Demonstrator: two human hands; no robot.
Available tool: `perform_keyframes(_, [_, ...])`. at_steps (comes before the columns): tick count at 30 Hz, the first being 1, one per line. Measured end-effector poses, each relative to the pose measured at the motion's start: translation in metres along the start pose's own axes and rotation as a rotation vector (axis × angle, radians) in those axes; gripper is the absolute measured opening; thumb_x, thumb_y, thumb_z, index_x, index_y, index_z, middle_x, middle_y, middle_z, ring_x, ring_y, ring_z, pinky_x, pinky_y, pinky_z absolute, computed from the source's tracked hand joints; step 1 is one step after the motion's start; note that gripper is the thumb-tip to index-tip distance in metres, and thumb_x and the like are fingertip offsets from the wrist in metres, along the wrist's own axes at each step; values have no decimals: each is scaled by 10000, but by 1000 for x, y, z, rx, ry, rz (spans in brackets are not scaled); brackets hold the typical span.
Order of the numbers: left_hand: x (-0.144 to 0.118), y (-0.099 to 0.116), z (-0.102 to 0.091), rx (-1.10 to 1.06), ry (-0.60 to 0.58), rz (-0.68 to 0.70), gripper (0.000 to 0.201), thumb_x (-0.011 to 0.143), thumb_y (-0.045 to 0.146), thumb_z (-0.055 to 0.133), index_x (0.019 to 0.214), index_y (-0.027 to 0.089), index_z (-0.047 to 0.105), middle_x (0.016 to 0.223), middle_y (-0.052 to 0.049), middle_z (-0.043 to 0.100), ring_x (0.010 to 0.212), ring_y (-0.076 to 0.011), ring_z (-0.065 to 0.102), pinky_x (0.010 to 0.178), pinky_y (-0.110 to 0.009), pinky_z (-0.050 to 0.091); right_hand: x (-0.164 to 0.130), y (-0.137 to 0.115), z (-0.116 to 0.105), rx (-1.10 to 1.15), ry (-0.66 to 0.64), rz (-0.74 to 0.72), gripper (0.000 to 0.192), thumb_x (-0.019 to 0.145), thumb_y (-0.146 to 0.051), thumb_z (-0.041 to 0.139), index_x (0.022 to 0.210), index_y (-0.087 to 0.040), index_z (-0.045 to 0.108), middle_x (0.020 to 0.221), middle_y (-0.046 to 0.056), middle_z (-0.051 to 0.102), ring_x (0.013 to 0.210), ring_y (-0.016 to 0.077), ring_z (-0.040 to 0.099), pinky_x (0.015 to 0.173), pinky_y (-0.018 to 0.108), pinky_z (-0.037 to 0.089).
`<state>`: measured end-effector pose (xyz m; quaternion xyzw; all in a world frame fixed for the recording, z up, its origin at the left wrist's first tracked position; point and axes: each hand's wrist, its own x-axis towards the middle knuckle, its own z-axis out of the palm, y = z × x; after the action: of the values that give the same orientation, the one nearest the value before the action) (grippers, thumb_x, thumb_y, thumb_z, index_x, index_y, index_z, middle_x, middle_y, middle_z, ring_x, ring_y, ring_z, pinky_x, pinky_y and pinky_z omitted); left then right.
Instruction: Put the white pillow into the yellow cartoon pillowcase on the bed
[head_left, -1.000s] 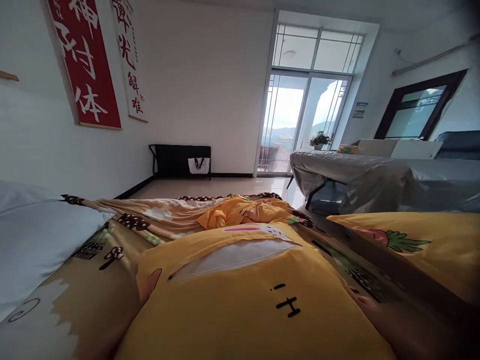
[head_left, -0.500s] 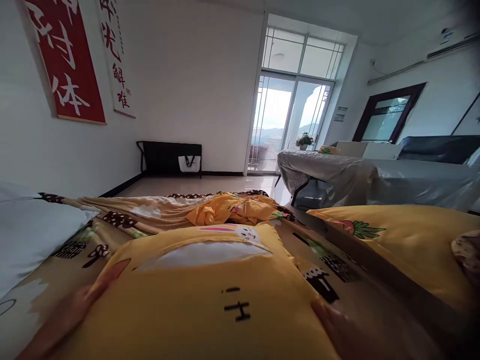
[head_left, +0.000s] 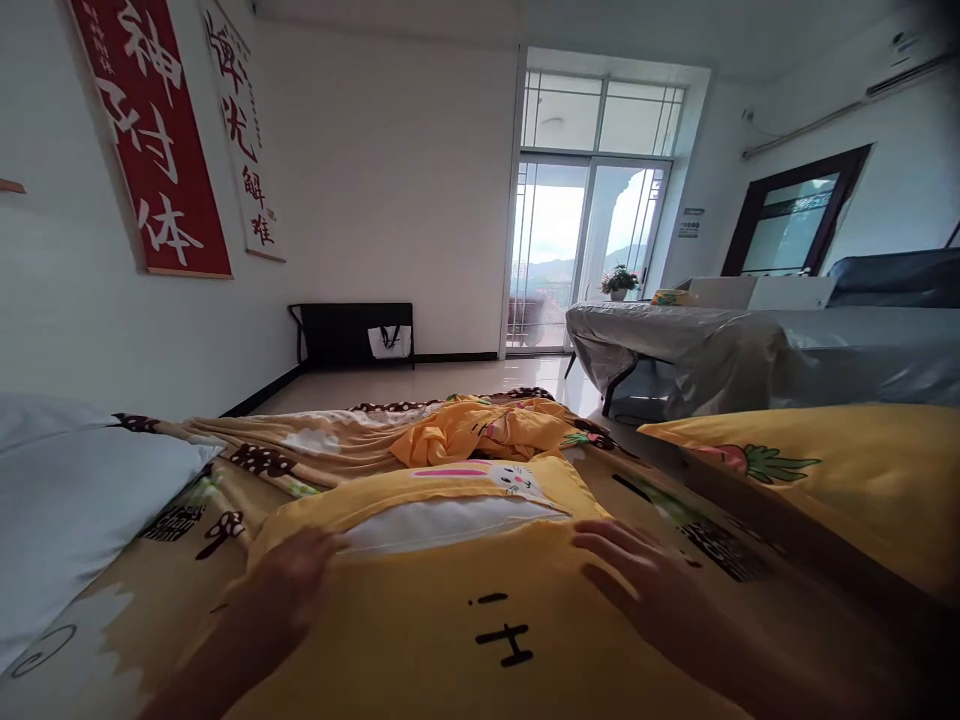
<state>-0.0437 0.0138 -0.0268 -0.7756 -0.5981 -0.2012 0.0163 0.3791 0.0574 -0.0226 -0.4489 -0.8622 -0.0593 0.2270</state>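
Observation:
In front of me lies a yellow pillowcase [head_left: 420,620] with a rabbit face and "Hi" print, its wide opening toward the far side. White pillow [head_left: 450,522] fabric shows through that opening. My left hand [head_left: 289,580], slightly blurred, is closed at the opening's left end, its fingertips on the yellow cloth; the thumb is hidden. At the opening's right end, my right hand [head_left: 630,565] lies over the pillowcase with its fingers apart, holding nothing.
A patterned blanket [head_left: 300,445] covers the bed, with crumpled yellow fabric [head_left: 480,425] beyond the pillowcase. On the left is a white pillow [head_left: 97,500]; on the right, a yellow pillow [head_left: 862,490]. A plastic-covered table [head_left: 697,340] stands farther back.
Both hands have moved from the pillowcase's sides up and inward to the ends of its opening. The camera view has tilted up slightly and shifted left.

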Motion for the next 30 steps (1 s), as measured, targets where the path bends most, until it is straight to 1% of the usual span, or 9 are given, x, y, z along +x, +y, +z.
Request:
perform_keyframes(2, [32, 41, -1, -10, -99, 90, 387, 765, 111, 362, 1059, 203, 597, 1101, -70, 619, 1029, -212, 550, 914, -345, 414, 42, -31, 1, 21, -70, -151, 324, 947, -397, 386, 981, -234, 664, 1039, 77, 665, 1003, 211, 587, 907, 357, 423])
perform_keyframes(5, [59, 68, 23, 49, -159, 114, 252, 770, 155, 389, 906, 189, 598, 1006, -80, 626, 952, -235, 561, 822, -365, 426, 77, -49, 29, -12, -155, -107, 380, 957, -378, 370, 824, -180, 666, 881, 80, 676, 880, 203, 602, 828, 331, 417])
perform_keyframes(9, [45, 47, 75, -139, -192, -7, 288, 877, 239, 322, 815, 191, 599, 893, -56, 640, 859, -199, 582, 772, -324, 413, 66, -38, 85, 142, -241, 31, 357, 949, -355, 391, 803, -174, 663, 877, 57, 691, 810, 177, 619, 746, 272, 408])
perform_keyframes(12, [30, 31, 96, -275, -198, -41, 323, 909, 276, 306, 817, 189, 603, 876, -47, 646, 843, -177, 582, 775, -291, 400, 50, -30, 108, 268, -207, 58, 383, 960, -354, 355, 794, -178, 651, 897, 49, 683, 850, 168, 610, 769, 258, 402])
perform_keyframes(14, [31, 29, 94, -289, -224, -33, 342, 916, 302, 302, 800, 187, 603, 856, -45, 650, 825, -173, 586, 753, -281, 395, 47, -28, 112, 305, -207, 63, 392, 962, -359, 337, 795, -182, 644, 900, 46, 677, 852, 168, 608, 768, 259, 401])
perform_keyframes(18, [45, 27, 67, -142, -284, 16, 393, 912, 354, 301, 755, 182, 618, 833, -57, 665, 792, -188, 600, 701, -292, 379, 49, -24, 112, 357, -210, 112, 406, 958, -390, 322, 761, -192, 616, 860, 38, 672, 812, 176, 605, 744, 274, 405])
perform_keyframes(22, [41, 13, 50, 123, -310, -96, 588, 910, 499, 233, 691, 169, 668, 777, -120, 686, 766, -251, 623, 693, -353, 377, 48, -16, 116, 449, -159, 162, 426, 946, -425, 308, 718, -195, 584, 825, 37, 661, 776, 181, 590, 728, 285, 418])
perform_keyframes(27, [19, -3, 63, 70, -295, -113, 645, 916, 537, 179, 714, 194, 687, 787, -100, 697, 805, -256, 622, 770, -382, 379, 49, -10, 124, 462, -196, 255, 468, 926, -462, 287, 691, -195, 591, 787, 44, 663, 759, 204, 582, 722, 309, 438])
perform_keyframes(30, [15, -7, 71, 36, -277, -78, 629, 927, 512, 176, 724, 191, 677, 763, -98, 690, 763, -239, 620, 712, -354, 374, 54, -10, 121, 414, -210, 262, 463, 918, -463, 293, 688, -202, 598, 781, 40, 664, 755, 205, 581, 716, 311, 443])
